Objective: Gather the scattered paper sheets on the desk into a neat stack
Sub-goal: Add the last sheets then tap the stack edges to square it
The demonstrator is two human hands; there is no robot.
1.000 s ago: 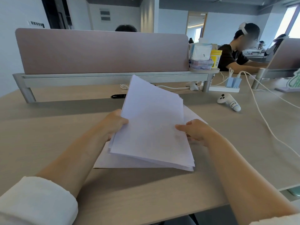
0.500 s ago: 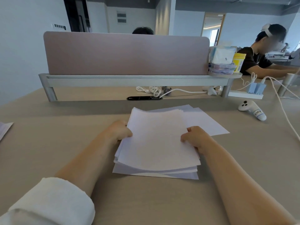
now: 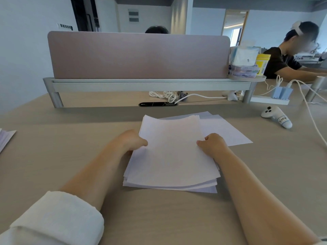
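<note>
A stack of white paper sheets [image 3: 172, 154] lies on the beige desk [image 3: 70, 152] in front of me, its lower edges slightly fanned. My left hand [image 3: 131, 139] grips the stack's left edge and my right hand [image 3: 213, 144] grips its right edge. Loose white sheets [image 3: 224, 129] stick out from under the stack toward the right and back. Part of another sheet [image 3: 5, 140] shows at the desk's far left edge.
A pink divider panel [image 3: 138, 55] on a metal rail spans the desk's back. A white controller [image 3: 276, 116], a power strip [image 3: 270, 100] and white cables [image 3: 309, 110] lie to the right. Boxes and a yellow tub [image 3: 262, 64] sit on the rail's end. A person sits at back right.
The stack was held tilted up off the desk a second ago; it has come down flat onto the loose sheets. My view has shifted left, bringing the far-left sheet into sight.
</note>
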